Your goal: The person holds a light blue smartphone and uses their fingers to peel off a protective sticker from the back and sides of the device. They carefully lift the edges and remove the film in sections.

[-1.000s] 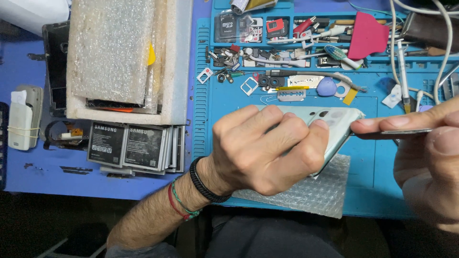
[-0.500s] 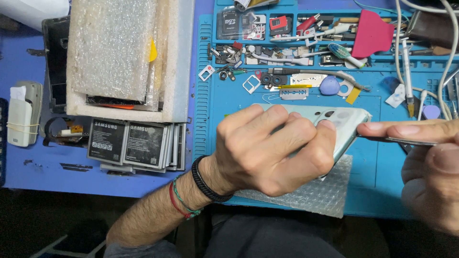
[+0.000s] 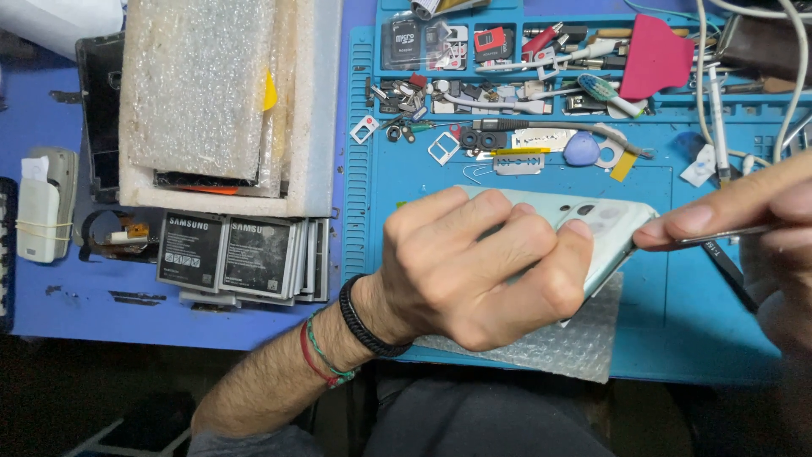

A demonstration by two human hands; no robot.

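My left hand (image 3: 482,267) is wrapped around a pale mint-green smartphone (image 3: 605,224), its back cover and camera bump facing up, held over the blue work mat (image 3: 406,169). My right hand (image 3: 761,228) comes in from the right edge and pinches thin metal tweezers (image 3: 719,237), whose tip touches the phone's top right edge. Under the phone a sheet of bubble wrap (image 3: 558,343) lies on the mat. Black and coloured bands sit on my left wrist.
A row of black phone batteries (image 3: 233,254) lies left of the mat. A foam block with wrapped parts (image 3: 211,93) stands at the back left. Small tools, a blue pick (image 3: 582,148), a pink card (image 3: 655,55) and white cables (image 3: 719,101) fill the mat's far trays.
The phone and my left hand have shifted slightly down. The right hand with the tweezers stays pressed at the phone's top corner.
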